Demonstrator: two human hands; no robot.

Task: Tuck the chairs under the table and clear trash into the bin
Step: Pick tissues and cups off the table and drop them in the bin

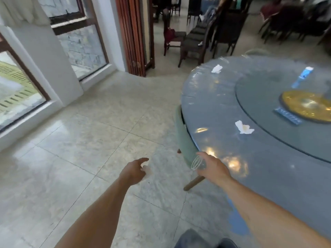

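My right hand (pixel 212 167) grips a clear plastic cup (pixel 197 162) just off the near-left edge of the round grey table (pixel 206 104). My left hand (pixel 134 170) hangs over the floor to the left and pinches a small crumpled white scrap (pixel 147 170). A green chair (pixel 184 138) stands tucked against the table's left edge, with its wooden leg showing below. Two crumpled white tissues lie on the table, one near me (pixel 244 127) and one at the far rim (pixel 217 68). A blue wrapper (pixel 302 76) lies on the glass turntable (pixel 259 97).
A blue card (pixel 287 116) sits beside a gold centre disc (pixel 306 105) on the turntable. Dark wooden chairs (pixel 195 40) stand in a row beyond the table. Glass doors and a white pillar line the left. Tiled floor (pixel 89 140) spreads between them and the table. No bin shows.
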